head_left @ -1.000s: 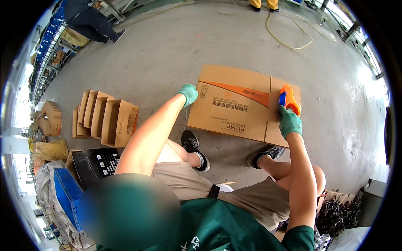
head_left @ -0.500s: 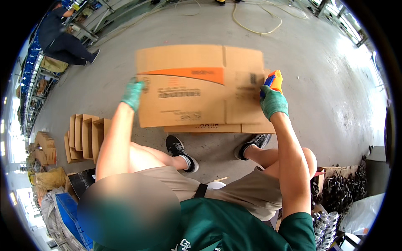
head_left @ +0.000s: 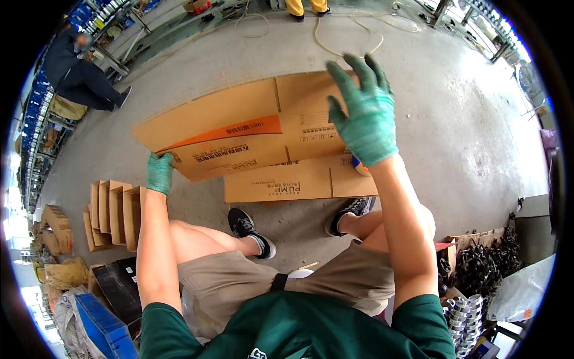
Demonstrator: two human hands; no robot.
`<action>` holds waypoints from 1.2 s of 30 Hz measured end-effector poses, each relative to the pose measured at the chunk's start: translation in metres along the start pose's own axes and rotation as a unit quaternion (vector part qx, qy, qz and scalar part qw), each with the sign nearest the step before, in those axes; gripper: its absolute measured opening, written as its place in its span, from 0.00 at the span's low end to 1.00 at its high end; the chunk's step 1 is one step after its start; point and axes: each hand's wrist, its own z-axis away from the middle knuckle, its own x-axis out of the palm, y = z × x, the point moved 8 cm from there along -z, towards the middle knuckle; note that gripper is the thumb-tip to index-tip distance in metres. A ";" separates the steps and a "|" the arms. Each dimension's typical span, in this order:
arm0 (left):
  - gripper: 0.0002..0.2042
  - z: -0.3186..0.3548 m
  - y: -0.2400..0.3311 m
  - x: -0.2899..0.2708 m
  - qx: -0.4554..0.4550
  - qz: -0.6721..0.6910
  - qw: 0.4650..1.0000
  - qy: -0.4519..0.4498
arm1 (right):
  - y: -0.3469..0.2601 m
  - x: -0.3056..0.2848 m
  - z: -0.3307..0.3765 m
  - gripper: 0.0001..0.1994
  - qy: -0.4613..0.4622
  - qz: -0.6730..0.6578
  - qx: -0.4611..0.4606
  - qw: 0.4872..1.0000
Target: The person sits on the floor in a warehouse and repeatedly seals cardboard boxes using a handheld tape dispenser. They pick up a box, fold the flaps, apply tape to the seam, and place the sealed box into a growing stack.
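Note:
A flattened brown cardboard carton point(head_left: 221, 134) with an orange band is held up at a slant in front of me. My left hand point(head_left: 160, 172), in a green glove, pinches its lower left corner. My right hand point(head_left: 363, 119), gloved too, has its fingers spread over the carton's right end; whether it touches the board I cannot tell. Under the raised carton lies another flat carton point(head_left: 278, 184). A blue and orange hand tool point(head_left: 360, 166) shows beside my right wrist, mostly hidden.
Several open brown boxes point(head_left: 113, 212) stand on the floor at left, by a blue crate point(head_left: 104, 326). Dark parts point(head_left: 487, 263) and shiny metal rings point(head_left: 463, 323) are heaped at right. A pale hose point(head_left: 347, 51) lies ahead. One person point(head_left: 81, 72) bends at the left bench.
My right hand has let go of the orange, yellow and blue tool and risen, fingers spread. My left hand has moved left and down, tilting the carton and uncovering more of the lower one.

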 end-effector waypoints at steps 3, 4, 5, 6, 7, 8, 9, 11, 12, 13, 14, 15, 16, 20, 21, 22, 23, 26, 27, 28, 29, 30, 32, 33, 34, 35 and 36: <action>0.21 0.007 0.013 0.017 0.003 -0.034 0.999 -0.024 | -0.015 0.026 -0.007 0.31 -0.079 0.108 -0.003 0.991; 0.20 0.012 0.011 0.015 -0.008 -0.029 1.000 0.005 | -0.017 0.030 -0.004 0.32 -0.074 0.079 0.002 0.994; 0.21 0.013 0.012 0.018 -0.013 -0.030 0.999 0.009 | -0.017 0.030 -0.002 0.33 -0.074 0.076 -0.002 0.994; 0.21 0.016 0.009 0.020 -0.020 -0.029 0.999 0.017 | -0.020 0.028 0.001 0.33 -0.077 0.072 -0.009 0.994; 0.21 0.018 0.007 0.019 -0.028 -0.027 0.999 0.024 | -0.022 0.026 0.004 0.33 -0.080 0.068 -0.016 0.994; 0.21 0.018 0.005 0.016 -0.034 -0.035 0.999 0.018 | -0.023 0.024 0.005 0.33 -0.071 0.054 -0.022 0.996; 0.20 0.016 0.003 0.013 -0.040 -0.041 0.998 0.010 | -0.024 0.022 0.007 0.34 -0.064 0.047 -0.027 0.996; 0.20 0.015 -0.003 0.009 -0.051 -0.047 0.998 0.010 | -0.024 0.018 0.009 0.34 -0.049 0.035 -0.037 0.998; 0.20 0.013 -0.002 0.010 -0.055 -0.048 0.997 0.016 | -0.025 0.016 0.009 0.28 -0.039 0.000 -0.028 0.999; 0.20 0.014 -0.001 0.011 -0.060 -0.049 0.997 0.023 | -0.022 0.017 0.010 0.26 -0.039 -0.022 -0.032 0.999; 0.20 0.016 0.001 0.014 -0.044 -0.047 0.998 0.017 | -0.017 0.017 0.012 0.23 -0.039 -0.044 -0.036 0.998; 0.19 0.018 0.008 0.022 -0.025 -0.046 0.999 0.010 | -0.015 0.016 0.010 0.21 -0.036 -0.066 -0.041 0.996; 0.19 0.024 0.018 0.030 -0.008 -0.047 0.999 0.009 | -0.018 0.012 0.004 0.15 -0.016 -0.129 -0.032 0.991; 0.19 0.038 0.027 0.052 0.039 -0.306 0.946 -0.098 | -0.025 0.008 -0.021 0.17 -0.015 -0.368 0.004 0.930; 0.26 0.039 0.000 0.070 -0.120 -0.441 0.877 -0.146 | -0.025 0.022 -0.017 0.18 -0.067 -0.409 0.057 0.908; 0.33 0.052 0.044 0.124 -0.046 -0.351 0.916 -0.189 | -0.015 0.029 -0.011 0.18 -0.106 -0.435 0.122 0.886; 0.40 0.051 0.036 0.122 -0.103 -0.513 0.833 -0.179 | -0.015 0.045 -0.003 0.19 -0.140 -0.454 0.145 0.868; 0.50 0.057 0.066 0.146 0.018 -0.240 0.949 -0.205 | 0.012 0.113 0.047 0.19 -0.278 -0.222 -0.020 0.934; 0.50 0.058 0.078 0.145 0.064 -0.185 0.960 -0.201 | 0.015 0.114 0.049 0.20 -0.275 -0.267 0.019 0.924; 0.50 0.062 0.094 0.149 0.111 -0.133 0.965 -0.198 | 0.017 0.115 0.051 0.20 -0.268 -0.313 0.055 0.910; 0.47 0.060 0.103 0.146 0.143 -0.096 0.972 -0.160 | 0.017 0.118 0.052 0.20 -0.256 -0.352 0.082 0.897; 0.45 0.056 0.113 0.148 0.180 -0.052 0.973 -0.132 | 0.022 0.113 0.050 0.19 -0.241 -0.380 0.112 0.886; 0.40 0.056 0.118 0.145 0.183 -0.045 0.975 -0.117 | 0.027 0.117 0.051 0.19 -0.242 -0.493 0.180 0.816; 0.37 0.055 0.116 0.150 0.155 -0.073 0.976 -0.138 | 0.034 0.118 0.050 0.18 -0.241 -0.542 0.215 0.776; 0.35 0.054 0.113 0.156 0.126 -0.101 0.974 -0.159 | 0.047 0.119 0.046 0.20 -0.235 -0.545 0.210 0.777; 0.31 0.050 0.114 0.153 0.117 -0.143 0.977 -0.107 | 0.065 0.120 0.044 0.21 -0.187 -0.576 0.255 0.754; 0.28 0.046 0.113 0.151 0.105 -0.184 0.976 -0.053 | 0.075 0.121 0.040 0.21 -0.141 -0.605 0.299 0.725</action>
